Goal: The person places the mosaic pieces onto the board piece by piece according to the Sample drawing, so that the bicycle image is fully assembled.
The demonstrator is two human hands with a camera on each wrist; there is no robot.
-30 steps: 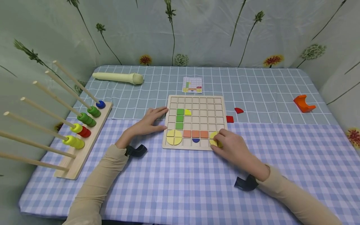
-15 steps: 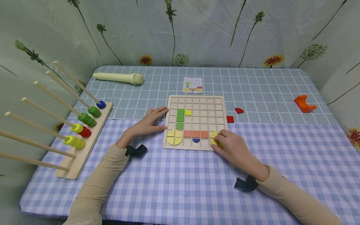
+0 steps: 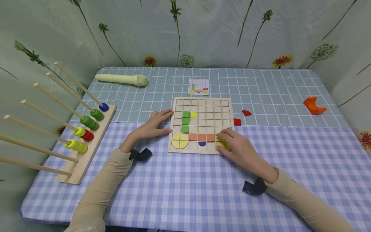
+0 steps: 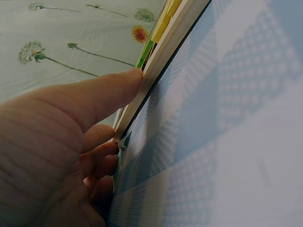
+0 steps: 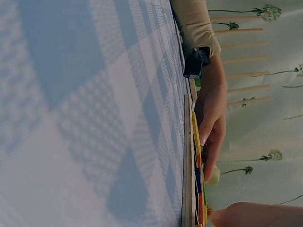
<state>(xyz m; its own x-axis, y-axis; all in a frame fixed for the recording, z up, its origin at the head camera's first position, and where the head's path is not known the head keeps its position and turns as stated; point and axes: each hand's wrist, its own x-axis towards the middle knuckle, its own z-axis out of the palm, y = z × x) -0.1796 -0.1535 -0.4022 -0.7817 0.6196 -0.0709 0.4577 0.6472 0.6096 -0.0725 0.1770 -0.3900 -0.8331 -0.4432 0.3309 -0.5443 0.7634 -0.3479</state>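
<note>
A square wooden grid board (image 3: 203, 151) lies on the table with flat coloured pieces in it. My left hand (image 3: 154, 125) rests against its left edge, fingers straight; in the left wrist view the thumb (image 4: 106, 94) touches the board's side. Over the lower right corner, my right hand (image 3: 239, 146) touches the yellow quarter-circle pieces (image 3: 221, 144), thumb and fingers spread apart and partly hiding them. A full yellow circle (image 3: 179, 140) of quarters fills the lower left corner. Between the circles sit orange squares (image 3: 202, 137) and a blue half circle (image 3: 202, 144). Green squares (image 3: 185, 121) and a yellow quarter (image 3: 194, 114) stand higher up.
A small pattern card (image 3: 198, 87) lies behind the board. To its right are a red square (image 3: 237, 122) and a red quarter piece (image 3: 246, 113). A wooden bead rack (image 3: 87, 151) stands left, a pale microphone-shaped thing (image 3: 121, 79) back left, an orange curved block (image 3: 314, 106) far right.
My right fingers have loosened and spread from the yellow pieces at the lower right, uncovering more of them. The left hand has stayed at the board's edge.
</note>
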